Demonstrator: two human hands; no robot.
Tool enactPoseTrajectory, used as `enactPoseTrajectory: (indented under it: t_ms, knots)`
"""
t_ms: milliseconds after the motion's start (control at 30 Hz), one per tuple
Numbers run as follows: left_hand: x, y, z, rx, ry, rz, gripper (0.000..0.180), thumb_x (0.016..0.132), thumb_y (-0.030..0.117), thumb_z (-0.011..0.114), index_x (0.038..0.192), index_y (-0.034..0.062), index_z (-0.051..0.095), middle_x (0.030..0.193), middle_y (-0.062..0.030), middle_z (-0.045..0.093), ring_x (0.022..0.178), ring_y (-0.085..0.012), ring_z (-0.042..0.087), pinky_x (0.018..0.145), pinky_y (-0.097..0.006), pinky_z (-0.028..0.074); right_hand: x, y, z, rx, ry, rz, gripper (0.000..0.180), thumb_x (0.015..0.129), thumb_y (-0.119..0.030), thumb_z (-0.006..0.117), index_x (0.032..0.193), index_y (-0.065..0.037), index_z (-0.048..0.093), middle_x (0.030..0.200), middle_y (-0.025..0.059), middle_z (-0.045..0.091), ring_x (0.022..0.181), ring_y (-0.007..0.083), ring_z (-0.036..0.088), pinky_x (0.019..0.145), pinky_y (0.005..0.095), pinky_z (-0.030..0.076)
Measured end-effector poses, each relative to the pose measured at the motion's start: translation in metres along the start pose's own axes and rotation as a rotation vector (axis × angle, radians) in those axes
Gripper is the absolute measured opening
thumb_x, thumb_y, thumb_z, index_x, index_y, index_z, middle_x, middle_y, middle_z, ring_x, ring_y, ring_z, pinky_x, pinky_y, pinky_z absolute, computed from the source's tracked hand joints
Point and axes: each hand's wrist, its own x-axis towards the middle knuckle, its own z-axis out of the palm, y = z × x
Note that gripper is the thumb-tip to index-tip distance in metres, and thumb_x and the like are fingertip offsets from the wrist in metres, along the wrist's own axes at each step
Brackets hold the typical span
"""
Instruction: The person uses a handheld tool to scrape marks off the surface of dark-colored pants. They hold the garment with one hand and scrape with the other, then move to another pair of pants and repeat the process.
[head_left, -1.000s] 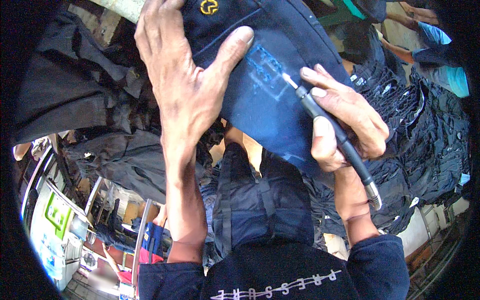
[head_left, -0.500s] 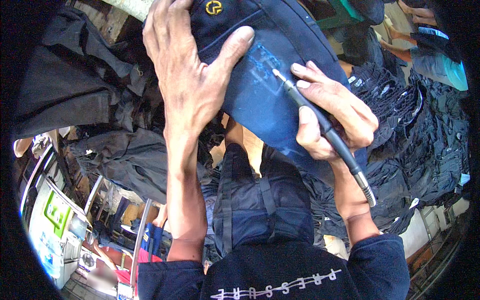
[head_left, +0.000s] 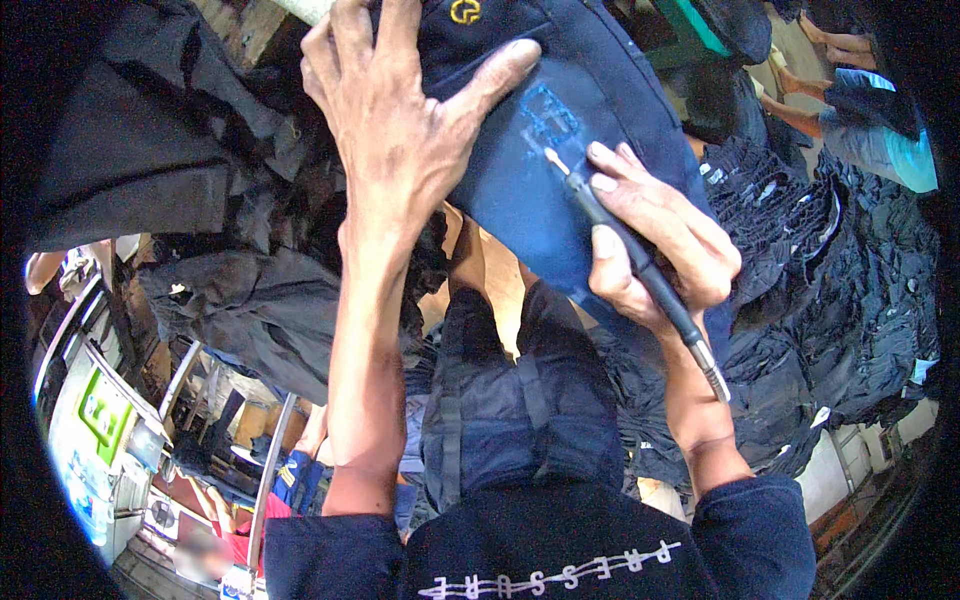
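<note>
Stretched out before me is a navy garment (head_left: 505,205), likely trousers, with a small round yellow emblem (head_left: 465,11) near the top. My left hand (head_left: 405,130) lies spread on it, fingers apart, thumb pointing right. My right hand (head_left: 675,225) grips a slim black rotary grinder handpiece (head_left: 645,262) like a pen. Its small pale tip (head_left: 552,155) is at the cloth, just below a worn, bright-blue rectangular patch (head_left: 550,112); whether it touches, I cannot tell. The handpiece's ribbed metal end (head_left: 712,375) points down past my wrist. What supports the garment is mostly hidden.
Heaps of dark garments (head_left: 800,300) are piled close on the right. More dark cloth (head_left: 150,160) hangs and lies at the left. Bare legs of other people show at the far right. At lower left are metal rails and a person in red (head_left: 240,540).
The garment and my left hand have shifted slightly to the right in view. The tip now sits lower relative to the blue patch; both hands keep their hold.
</note>
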Motion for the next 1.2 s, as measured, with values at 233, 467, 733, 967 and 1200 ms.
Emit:
enactPoseTrajectory:
  t_ms: [233,467,733,967,1200]
  knots:
    - [0.000,-0.003,0.001,-0.033,0.046,0.005,0.063,0.083,0.038,0.088,0.135,0.0111,0.065,0.145,-0.0146,0.057,0.138,-0.0374,0.047,0.119,-0.050,0.035,0.010,0.001,0.010,-0.028,-0.048,0.017,0.026,0.085,-0.005,0.075,0.107,0.010,0.078,0.102,0.0261,0.080,0.106,0.0395,0.080,0.101,0.0527,0.062]
    - [-0.003,0.004,0.002,-0.084,0.081,-0.014,0.061,0.084,0.037,0.087,0.134,0.0104,0.065,0.145,-0.0155,0.056,0.138,-0.0379,0.047,0.120,-0.050,0.034,0.012,0.000,0.011,-0.042,-0.012,0.024,0.023,0.077,-0.004,0.078,0.098,0.005,0.081,0.094,0.0167,0.081,0.099,0.0317,0.082,0.098,0.0461,0.066]
    - [0.000,-0.006,0.005,-0.055,0.047,0.000,0.061,0.084,0.034,0.087,0.135,0.0101,0.065,0.145,-0.0160,0.056,0.138,-0.0378,0.047,0.120,-0.049,0.034,0.008,0.001,0.009,-0.013,-0.004,0.029,0.024,0.076,-0.002,0.077,0.098,0.006,0.080,0.092,0.0177,0.081,0.098,0.0332,0.082,0.097,0.0471,0.065]
    - [-0.002,0.001,-0.001,-0.109,0.040,0.016,0.061,0.085,0.033,0.087,0.136,0.0103,0.064,0.145,-0.0154,0.056,0.139,-0.0377,0.046,0.120,-0.049,0.034,0.004,0.000,0.007,-0.005,0.011,0.023,0.023,0.075,0.001,0.075,0.097,0.007,0.079,0.091,0.0188,0.080,0.096,0.0349,0.082,0.095,0.0490,0.066]
    - [-0.003,0.005,-0.006,-0.156,0.029,0.032,0.061,0.085,0.034,0.087,0.136,0.0100,0.064,0.146,-0.0151,0.057,0.140,-0.0372,0.046,0.120,-0.049,0.035,-0.001,0.000,0.005,0.007,0.018,0.036,0.021,0.075,0.001,0.073,0.094,0.008,0.079,0.088,0.0192,0.079,0.093,0.0357,0.082,0.095,0.0491,0.066]
